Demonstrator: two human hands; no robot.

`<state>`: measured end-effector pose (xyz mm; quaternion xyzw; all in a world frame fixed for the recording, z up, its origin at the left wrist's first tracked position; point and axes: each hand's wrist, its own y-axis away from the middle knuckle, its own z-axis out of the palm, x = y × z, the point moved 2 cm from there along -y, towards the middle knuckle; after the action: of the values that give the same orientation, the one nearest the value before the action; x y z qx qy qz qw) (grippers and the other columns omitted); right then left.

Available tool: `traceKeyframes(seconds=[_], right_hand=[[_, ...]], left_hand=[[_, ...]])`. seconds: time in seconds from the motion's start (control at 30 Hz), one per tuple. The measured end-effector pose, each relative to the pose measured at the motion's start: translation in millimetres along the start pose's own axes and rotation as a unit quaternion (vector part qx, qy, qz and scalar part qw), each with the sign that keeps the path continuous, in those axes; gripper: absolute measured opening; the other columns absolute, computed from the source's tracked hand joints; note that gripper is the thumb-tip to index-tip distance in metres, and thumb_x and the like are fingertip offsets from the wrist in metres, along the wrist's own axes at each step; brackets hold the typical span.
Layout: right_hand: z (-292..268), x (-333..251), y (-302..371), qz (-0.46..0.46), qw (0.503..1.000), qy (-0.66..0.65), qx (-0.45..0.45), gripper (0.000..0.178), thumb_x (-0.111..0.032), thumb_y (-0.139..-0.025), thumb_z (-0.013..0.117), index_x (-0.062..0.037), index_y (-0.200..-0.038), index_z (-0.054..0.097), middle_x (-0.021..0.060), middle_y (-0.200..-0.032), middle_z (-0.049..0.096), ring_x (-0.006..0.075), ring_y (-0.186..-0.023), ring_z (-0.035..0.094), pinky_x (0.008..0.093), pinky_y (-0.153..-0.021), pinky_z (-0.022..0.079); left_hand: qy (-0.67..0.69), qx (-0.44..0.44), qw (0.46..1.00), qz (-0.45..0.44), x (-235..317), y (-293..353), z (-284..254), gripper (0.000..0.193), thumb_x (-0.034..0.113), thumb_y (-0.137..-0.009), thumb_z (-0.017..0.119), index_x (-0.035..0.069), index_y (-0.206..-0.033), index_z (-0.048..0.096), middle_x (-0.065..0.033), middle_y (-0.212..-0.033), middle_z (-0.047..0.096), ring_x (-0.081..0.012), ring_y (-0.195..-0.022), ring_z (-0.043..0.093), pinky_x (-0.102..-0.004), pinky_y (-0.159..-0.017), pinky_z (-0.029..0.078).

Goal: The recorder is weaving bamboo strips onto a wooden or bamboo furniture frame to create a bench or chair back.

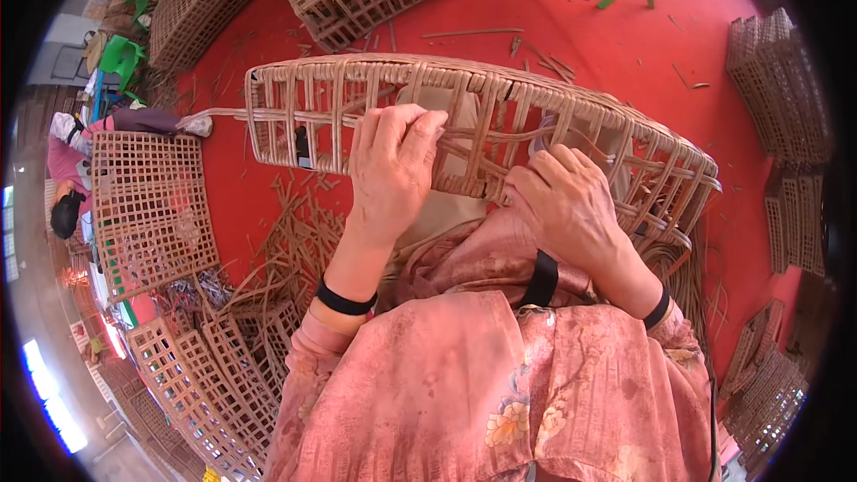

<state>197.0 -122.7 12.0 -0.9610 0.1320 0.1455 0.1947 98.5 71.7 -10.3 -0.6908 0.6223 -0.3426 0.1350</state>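
Head view: wicker basket [473, 82] beyond the lap [482, 254], left hand [393, 161] clamped on its lattice [336, 116], right hand [564, 201] curled at its lower edge [460, 183], grip hidden; uneven pulling could split strands [486, 136].

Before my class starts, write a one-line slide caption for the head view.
Left hand and right hand at a brown woven frame over a red floor.

The hands [393, 165] hide part of the wicker frame [482, 83] behind their fingers.
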Motion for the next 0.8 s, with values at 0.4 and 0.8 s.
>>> traceKeyframes(seconds=[0.4, 0.8], right_hand=[[23, -19, -35, -0.011, 0.999, 0.042, 0.014, 0.018, -0.011, -0.078, 0.064, -0.0037, -0.094, 0.06, 0.0091, -0.089, 0.052, 0.0262, -0.085, 0.055, 0.0381, -0.075, 0.047], [31, -22, -50, 0.016, 0.996, 0.075, 0.041, 0.016, -0.011, -0.078, 0.068, -0.0054, -0.09, 0.059, 0.0098, -0.088, 0.053, 0.0269, -0.084, 0.057, 0.0399, -0.074, 0.049]], left_hand=[[-0.021, -0.014, 0.999, -0.025, 14, 31, -2, 0.029, 0.016, -0.081, 0.078, 0.011, -0.108, 0.068, -0.0042, -0.101, 0.062, -0.0246, -0.09, 0.058, -0.039, -0.082, 0.043], [-0.067, 0.029, 0.995, -0.068, -20, 40, -15, 0.031, 0.032, -0.09, 0.073, 0.009, -0.11, 0.067, -0.0068, -0.111, 0.06, -0.0281, -0.102, 0.054, -0.0421, -0.093, 0.04]])
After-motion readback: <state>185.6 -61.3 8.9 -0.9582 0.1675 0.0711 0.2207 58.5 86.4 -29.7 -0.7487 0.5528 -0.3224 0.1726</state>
